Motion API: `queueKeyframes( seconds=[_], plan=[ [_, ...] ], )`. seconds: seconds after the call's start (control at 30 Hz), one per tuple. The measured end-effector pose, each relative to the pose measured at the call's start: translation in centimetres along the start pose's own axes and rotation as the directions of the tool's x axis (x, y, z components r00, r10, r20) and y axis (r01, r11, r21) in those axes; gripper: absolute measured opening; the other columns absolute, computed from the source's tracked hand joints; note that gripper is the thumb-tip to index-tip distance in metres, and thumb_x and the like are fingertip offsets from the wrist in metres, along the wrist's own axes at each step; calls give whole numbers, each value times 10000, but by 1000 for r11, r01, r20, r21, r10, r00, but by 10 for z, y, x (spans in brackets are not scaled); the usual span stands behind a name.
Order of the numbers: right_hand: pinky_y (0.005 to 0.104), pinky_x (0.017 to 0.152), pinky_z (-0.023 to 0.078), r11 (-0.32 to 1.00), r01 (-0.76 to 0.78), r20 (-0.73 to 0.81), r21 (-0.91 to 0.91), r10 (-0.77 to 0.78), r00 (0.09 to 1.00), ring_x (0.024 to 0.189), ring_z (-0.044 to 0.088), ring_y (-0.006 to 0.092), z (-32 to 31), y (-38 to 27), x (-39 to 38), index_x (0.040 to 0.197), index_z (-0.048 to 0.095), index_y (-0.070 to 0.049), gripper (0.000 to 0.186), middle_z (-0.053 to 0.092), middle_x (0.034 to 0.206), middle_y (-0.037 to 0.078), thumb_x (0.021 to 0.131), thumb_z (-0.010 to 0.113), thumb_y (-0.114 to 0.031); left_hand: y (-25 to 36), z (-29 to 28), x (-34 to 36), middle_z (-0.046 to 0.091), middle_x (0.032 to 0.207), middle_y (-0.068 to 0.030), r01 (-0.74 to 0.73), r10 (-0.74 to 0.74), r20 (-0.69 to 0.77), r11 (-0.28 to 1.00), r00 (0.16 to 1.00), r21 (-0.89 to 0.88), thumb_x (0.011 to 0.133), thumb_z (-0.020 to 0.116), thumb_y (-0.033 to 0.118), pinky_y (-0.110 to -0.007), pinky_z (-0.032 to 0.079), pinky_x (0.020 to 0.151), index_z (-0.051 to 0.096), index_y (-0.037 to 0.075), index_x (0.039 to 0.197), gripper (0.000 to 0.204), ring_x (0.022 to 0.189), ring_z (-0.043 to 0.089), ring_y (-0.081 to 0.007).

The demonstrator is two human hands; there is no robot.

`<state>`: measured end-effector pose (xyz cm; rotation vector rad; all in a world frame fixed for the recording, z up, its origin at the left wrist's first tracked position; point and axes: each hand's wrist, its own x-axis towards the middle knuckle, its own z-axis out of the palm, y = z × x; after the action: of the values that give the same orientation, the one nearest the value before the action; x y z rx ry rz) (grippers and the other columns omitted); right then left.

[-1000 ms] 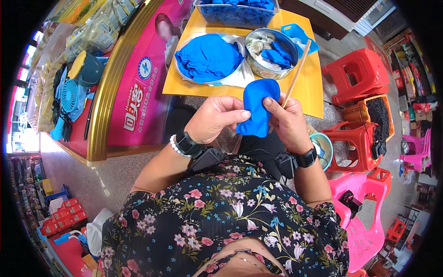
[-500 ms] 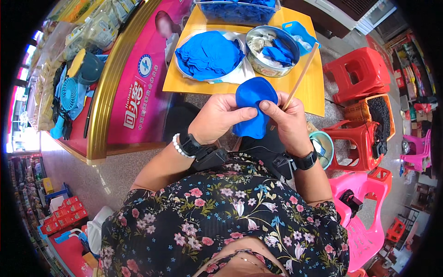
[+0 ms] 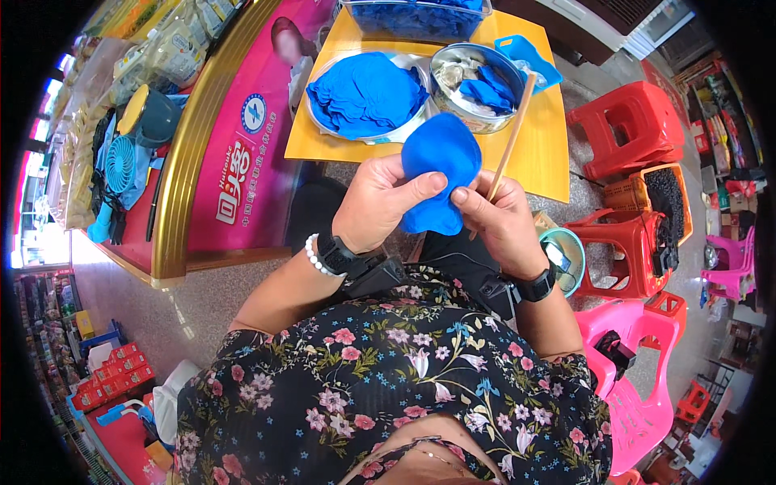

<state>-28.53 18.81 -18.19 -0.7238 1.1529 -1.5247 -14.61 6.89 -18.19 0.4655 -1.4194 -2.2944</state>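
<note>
My left hand [image 3: 380,202] and my right hand [image 3: 497,218] together hold a folded round blue wrapper [image 3: 440,166] in front of my chest. Thumbs of both hands press on its lower edge. My right hand also grips a thin wooden stick [image 3: 508,145] that slants up toward a metal bowl [image 3: 473,77]. The bowl holds pale filling and a few blue pieces. To its left, a plate [image 3: 368,97] carries a stack of flat blue wrappers. Both stand on a yellow table [image 3: 537,158].
A clear box of blue pieces [image 3: 416,16] stands at the table's far edge. A pink and gold counter [image 3: 202,153] with a small fan and packets runs along my left. Red stools [image 3: 630,133] and pink chairs [image 3: 638,356] crowd my right side.
The wrapper has been lifted slightly and turned in my hands, and now looks rounder and more closed. My thumbs have shifted along its edge. The stick stays in my right hand.
</note>
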Motion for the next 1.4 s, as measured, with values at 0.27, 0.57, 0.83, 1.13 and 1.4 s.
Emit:
queueKeyframes(
  seconds=[0.27,0.57,0.83,1.13,1.4],
  plan=[
    [184,446,259,998,66,-79,1,-65,995,504,368,13,-2,-4,0,736,545,-104,214,460,608,-81,908,614,-212,3,-7,1,666,955,-59,8,-7,9,997,1000,-76,891,630,162,-242,534,689,633,1,1053,228,811,637,-104],
    [180,422,258,996,94,-134,2,-93,987,486,353,11,-8,-1,3,741,497,-122,229,422,589,-82,925,588,-225,5,-21,0,669,887,-68,88,-82,58,990,995,-113,896,603,130,-257,544,663,635,-1,1017,181,743,646,-124],
    [176,526,377,980,171,-98,-98,-181,979,631,491,42,-9,-4,0,876,559,-44,78,516,767,-21,888,572,-120,11,-22,-1,653,1014,-105,151,-134,154,983,979,-105,890,593,112,-275,549,710,590,-28,1144,290,859,642,-148],
    [178,578,406,989,150,-98,-16,-151,984,646,490,17,4,-7,1,813,560,-75,90,565,742,-48,861,572,1,5,-3,0,631,1027,-53,-85,53,154,974,987,208,775,717,46,-231,504,759,573,-17,1198,452,903,601,-111],
    [177,542,342,985,139,-89,-102,-148,985,614,407,13,-9,8,6,714,480,-88,201,473,679,-73,805,632,5,0,-1,1,604,1027,-46,-253,162,235,861,958,440,722,754,65,-249,504,764,578,-3,1192,506,924,583,-111]
  ],
)
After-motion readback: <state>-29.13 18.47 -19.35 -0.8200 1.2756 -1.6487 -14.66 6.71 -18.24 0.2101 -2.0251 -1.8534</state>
